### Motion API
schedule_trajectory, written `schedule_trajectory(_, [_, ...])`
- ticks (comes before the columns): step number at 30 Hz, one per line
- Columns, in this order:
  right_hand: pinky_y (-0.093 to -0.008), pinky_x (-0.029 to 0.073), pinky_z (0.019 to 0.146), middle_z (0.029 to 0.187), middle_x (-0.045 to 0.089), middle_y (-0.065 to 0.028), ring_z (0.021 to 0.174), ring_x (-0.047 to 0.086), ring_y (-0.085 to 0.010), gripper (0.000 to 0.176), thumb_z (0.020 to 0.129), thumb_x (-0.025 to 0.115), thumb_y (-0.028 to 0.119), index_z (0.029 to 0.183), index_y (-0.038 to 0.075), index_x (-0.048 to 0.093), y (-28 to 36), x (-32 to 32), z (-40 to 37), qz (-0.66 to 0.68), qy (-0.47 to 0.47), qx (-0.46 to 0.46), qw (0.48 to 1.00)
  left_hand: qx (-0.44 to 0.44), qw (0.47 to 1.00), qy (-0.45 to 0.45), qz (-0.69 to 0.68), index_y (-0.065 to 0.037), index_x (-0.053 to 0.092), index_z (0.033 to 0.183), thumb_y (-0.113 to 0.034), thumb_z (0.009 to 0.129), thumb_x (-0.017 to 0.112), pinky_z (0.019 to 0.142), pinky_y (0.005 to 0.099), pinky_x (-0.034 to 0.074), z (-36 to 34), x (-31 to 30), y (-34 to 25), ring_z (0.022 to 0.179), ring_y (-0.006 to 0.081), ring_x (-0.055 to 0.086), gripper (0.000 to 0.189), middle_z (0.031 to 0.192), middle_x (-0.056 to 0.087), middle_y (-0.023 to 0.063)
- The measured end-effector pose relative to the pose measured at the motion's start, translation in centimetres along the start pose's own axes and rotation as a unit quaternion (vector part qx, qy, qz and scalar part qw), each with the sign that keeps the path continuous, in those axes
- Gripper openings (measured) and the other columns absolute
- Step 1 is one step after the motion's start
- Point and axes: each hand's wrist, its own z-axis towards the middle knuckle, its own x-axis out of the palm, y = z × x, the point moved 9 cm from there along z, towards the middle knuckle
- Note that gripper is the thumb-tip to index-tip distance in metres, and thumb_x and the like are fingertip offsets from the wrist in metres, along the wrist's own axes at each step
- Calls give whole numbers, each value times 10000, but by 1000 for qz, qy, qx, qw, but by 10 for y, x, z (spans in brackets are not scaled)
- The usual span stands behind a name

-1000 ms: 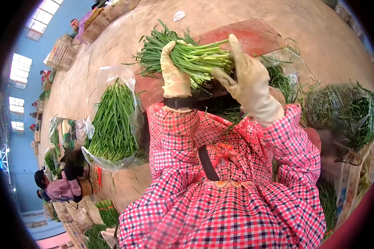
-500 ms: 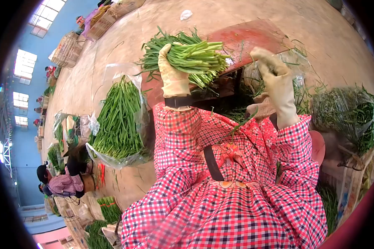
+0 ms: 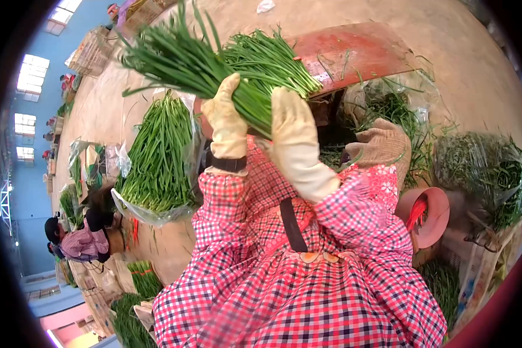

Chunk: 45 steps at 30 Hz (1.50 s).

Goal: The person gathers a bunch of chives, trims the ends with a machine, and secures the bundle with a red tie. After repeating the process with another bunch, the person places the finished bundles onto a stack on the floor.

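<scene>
Green chive bundle [image 3: 214,64] | left hand [image 3: 227,119] clasps | right hand [image 3: 293,130] clasps

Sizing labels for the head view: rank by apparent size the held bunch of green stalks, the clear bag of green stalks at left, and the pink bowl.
1-2. Bunch of long green stalks and clear plastic bag of green stalks: alike; bunch is nearer the camera, so unranked.
3. Pink round bowl.

Fingers of the left hand [image 3: 229,124] and right hand [image 3: 293,136] are hidden behind the bunch of green stalks [image 3: 214,64]; its far tips seem cut by the top edge.
</scene>
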Motion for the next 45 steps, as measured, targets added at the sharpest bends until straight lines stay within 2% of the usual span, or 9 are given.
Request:
schedule_trajectory(9, [-357, 487, 612, 839, 581, -94, 717, 576, -247, 450, 836, 569, 43, 1258, -90, 480, -18, 67, 32, 104, -133, -31, 985, -120, 985, -100, -78, 5, 630, 1072, 5, 790, 681, 776, 319, 558, 23, -6, 37, 822, 209, 661, 287, 956, 675, 88])
schedule_trajectory(14, [-403, 531, 785, 1017, 670, -175, 895, 657, -342, 714, 694, 798, 249, 1301, 63, 471, -70, 97, 69, 139, 194, 121, 964, 312, 815, 165, 459, -151, 580, 1248, 132, 774, 535, 865, 350, 535, 53, 56, 22, 935, 301, 667, 554, 1022, 678, 160])
schedule_trajectory(18, [-362, 530, 820, 1013, 693, -152, 937, 669, -293, 593, 795, 763, 300, 1279, 66, 512, -112, 166, 104, 16, 250, 73, 965, 68, 728, 205, 650, -208, 461, 1382, -110, 903, 563, 952, 378, 500, 95, 79, 52, 1108, 306, 597, 499, 1175, 615, 194])
schedule_trajectory(20, [-330, 515, 815, 966, 703, -118, 897, 671, -243, 515, 814, 753, 291, 1233, 59, 563, -111, 123, 119, 100, 287, 115, 946, 42, 948, 254, 186, -120, 542, 1328, 21, 918, 481, 849, 310, 521, 127, 87, 90, 936, 217, 652, 438, 1046, 679, 136])
schedule_trajectory(24, [-310, 471, 718, 870, 687, -54, 767, 602, -138, 346, 804, 765, 234, 1086, 61, 662, -125, 134, 119, 354, 284, 151, 878, 127, 908, 317, 244, -120, 557, 1313, 53, 891, 511, 856, 343, 525, 106, 97, 50, 957, 225, 662, 458, 1076, 677, 137])
schedule_trajectory(27, [-301, 458, 659, 794, 668, -33, 696, 576, -127, 286, 791, 773, 228, 1010, 62, 694, -126, 141, 108, 396, 298, 198, 846, -266, 939, 215, 39, -161, 562, 1317, -219, 983, 469, 801, 362, 504, 109, 74, 95, 928, 206, 647, 352, 1131, 665, 67])
schedule_trajectory(31, [-283, 467, 586, 751, 668, -34, 630, 587, -120, 297, 751, 801, 264, 915, 34, 710, -130, 158, 96, 444, 345, 302, 770, -234, 920, 309, 65, -47, 339, 1448, -487, 902, 607, 992, 414, 476, 104, 38, 98, 1169, 382, 553, 751, 1386, 374, 324])
schedule_trajectory(34, [-291, 453, 540, 706, 678, -31, 591, 571, -102, 266, 723, 825, 240, 871, 39, 732, -144, 176, 101, 431, 341, 317, 773, -265, 901, 310, 149, 1, 540, 1269, -445, 904, 615, 887, 348, 531, 104, 12, 99, 1006, 265, 658, 581, 1156, 625, 229])
schedule_trajectory(45, [-261, 498, 579, 742, 683, -32, 643, 620, -100, 263, 729, 825, 224, 878, 37, 716, -141, 164, 103, 509, 303, 297, 749, 315, 657, 371, 575, -77, 653, 1108, -187, 840, 625, 830, 398, 516, 68, 67, 110, 931, 320, 637, 291, 968, 669, 153])
